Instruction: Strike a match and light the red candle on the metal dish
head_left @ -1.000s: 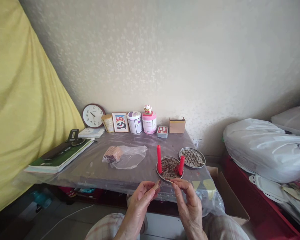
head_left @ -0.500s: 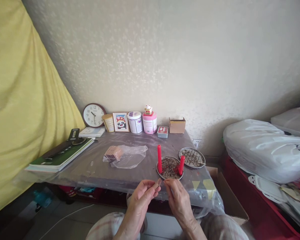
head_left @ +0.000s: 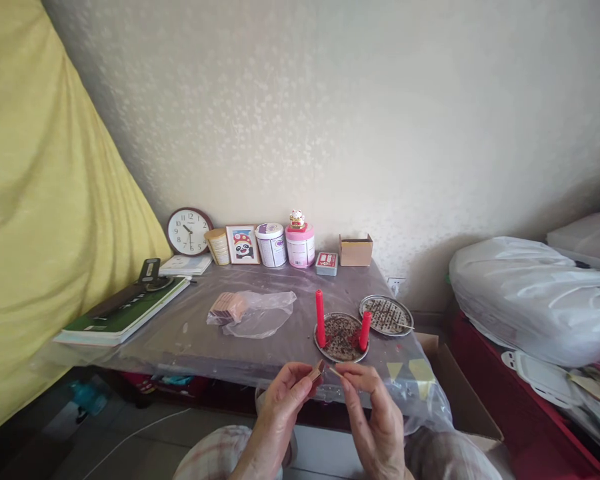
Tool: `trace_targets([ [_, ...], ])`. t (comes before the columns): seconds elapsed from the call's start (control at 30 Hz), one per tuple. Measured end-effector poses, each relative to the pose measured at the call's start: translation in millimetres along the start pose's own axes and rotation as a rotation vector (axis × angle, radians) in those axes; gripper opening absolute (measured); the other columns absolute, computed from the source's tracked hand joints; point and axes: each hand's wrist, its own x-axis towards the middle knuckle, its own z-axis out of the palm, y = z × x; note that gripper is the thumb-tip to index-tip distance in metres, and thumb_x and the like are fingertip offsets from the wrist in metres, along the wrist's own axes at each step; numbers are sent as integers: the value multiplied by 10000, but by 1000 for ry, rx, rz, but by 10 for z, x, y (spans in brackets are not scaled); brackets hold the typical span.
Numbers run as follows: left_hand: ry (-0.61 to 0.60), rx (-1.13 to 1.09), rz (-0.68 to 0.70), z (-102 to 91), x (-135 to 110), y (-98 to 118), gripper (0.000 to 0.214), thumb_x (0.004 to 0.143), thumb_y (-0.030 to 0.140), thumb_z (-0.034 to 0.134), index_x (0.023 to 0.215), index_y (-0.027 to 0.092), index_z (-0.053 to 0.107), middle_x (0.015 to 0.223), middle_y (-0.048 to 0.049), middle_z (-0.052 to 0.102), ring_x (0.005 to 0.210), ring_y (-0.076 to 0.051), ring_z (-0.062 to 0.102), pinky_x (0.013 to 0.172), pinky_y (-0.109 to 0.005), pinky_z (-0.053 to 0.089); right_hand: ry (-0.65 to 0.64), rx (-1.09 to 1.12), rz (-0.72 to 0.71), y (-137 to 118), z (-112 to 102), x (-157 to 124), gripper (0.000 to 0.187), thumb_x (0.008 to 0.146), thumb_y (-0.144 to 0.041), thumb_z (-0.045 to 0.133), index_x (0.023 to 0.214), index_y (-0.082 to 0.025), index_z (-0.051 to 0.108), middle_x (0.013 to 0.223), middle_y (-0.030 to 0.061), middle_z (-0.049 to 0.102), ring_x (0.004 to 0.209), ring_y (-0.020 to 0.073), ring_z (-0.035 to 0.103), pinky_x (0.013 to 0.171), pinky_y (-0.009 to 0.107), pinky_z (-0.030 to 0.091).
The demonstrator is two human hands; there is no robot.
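In the head view my left hand [head_left: 283, 405] is closed around a small matchbox [head_left: 318, 373], whose end sticks out past the thumb. My right hand [head_left: 373, 407] pinches a thin matchstick [head_left: 335, 372] between thumb and fingers, its tip close to the box. No flame shows on it. Just beyond my hands a round metal tray [head_left: 341, 355] bears a tall red candle [head_left: 321, 319] at its left and a shorter red candle [head_left: 365, 331] at its right. Both candles stand upright, with dark grit around them.
A second round tray [head_left: 386, 315] with a stick across its rim lies behind right. Bundled small boxes [head_left: 229, 307] sit in plastic at centre left. A green book [head_left: 125, 313] is at the left; a clock [head_left: 190, 231], canisters [head_left: 271, 245] and a cardboard box [head_left: 356, 251] line the wall.
My right hand has turned and shifted slightly right, so the matchstick in its fingers now shows clearly. My left hand still holds the matchbox in nearly the same place.
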Motion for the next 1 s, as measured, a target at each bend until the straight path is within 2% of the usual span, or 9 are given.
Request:
trace_targets([
  [0.1, -15, -5, 2, 8, -5, 5, 242, 727, 378, 738, 869, 186, 695, 930, -66, 726, 954, -227, 614, 884, -353, 416, -37, 8, -44, -49, -11, 15, 164, 888, -82, 539, 939, -224, 605, 906, 48, 697, 832, 164, 678, 747, 274, 547],
  [0.2, 22, -19, -16, 21, 1, 15, 252, 687, 379, 770, 836, 186, 704, 892, -62, 728, 915, -226, 628, 860, -351, 425, 38, 43, -11, -82, -66, 11, 192, 885, -77, 540, 980, -231, 603, 942, 65, 695, 864, 185, 674, 760, 310, 549],
  [0.27, 32, -20, -8, 33, 0, 25, 262, 665, 379, 785, 820, 183, 708, 871, -63, 729, 889, -225, 633, 850, -352, 430, 29, 63, -43, -35, -63, -15, 211, 884, -94, 544, 1030, -236, 598, 977, 79, 703, 872, 205, 679, 758, 340, 556],
  [0.33, 32, 0, 5, 44, -9, 39, 276, 661, 395, 786, 822, 183, 714, 876, -63, 727, 892, -224, 630, 854, -349, 428, -99, -17, -76, 91, -9, -39, 149, 879, -130, 563, 954, -240, 630, 892, 58, 720, 784, 198, 690, 704, 315, 564],
  [0.4, 22, 27, 3, 49, -22, 52, 300, 661, 420, 781, 833, 182, 719, 891, -64, 722, 909, -229, 628, 863, -349, 425, -56, -106, -24, 251, 58, -42, 130, 898, -153, 534, 852, -232, 626, 764, 32, 709, 682, 182, 687, 628, 279, 557],
  [0.5, 2, 32, -8, 43, -30, 60, 300, 667, 419, 777, 845, 183, 721, 919, -70, 717, 938, -242, 627, 875, -355, 423, 20, -146, 51, 402, 94, -13, 97, 917, -166, 521, 898, -205, 609, 863, 70, 713, 804, 201, 696, 724, 306, 551],
  [0.7, 26, 4, -6, -6, 2, 41, 224, 738, 372, 732, 872, 194, 713, 924, -53, 695, 951, -223, 623, 907, -354, 421, 46, -36, 201, 322, 29, 21, 78, 908, -229, 554, 868, -218, 620, 894, 36, 694, 837, 172, 669, 735, 257, 519],
  [0.83, 99, 2, 24, -56, 25, 74, 261, 757, 394, 708, 915, 186, 718, 970, -64, 679, 953, -222, 614, 903, -354, 431, 77, 10, 258, 338, 15, 4, 75, 894, -249, 571, 844, -224, 620, 866, 21, 662, 831, 175, 621, 745, 274, 478],
  [1.0, 234, 4, 54, -107, 59, 127, 311, 747, 438, 703, 937, 191, 712, 1079, -82, 675, 990, -237, 604, 942, -381, 417, 117, 73, 436, 400, -20, -19, 148, 884, -342, 576, 808, -220, 613, 787, -3, 614, 755, 166, 560, 711, 275, 440],
])
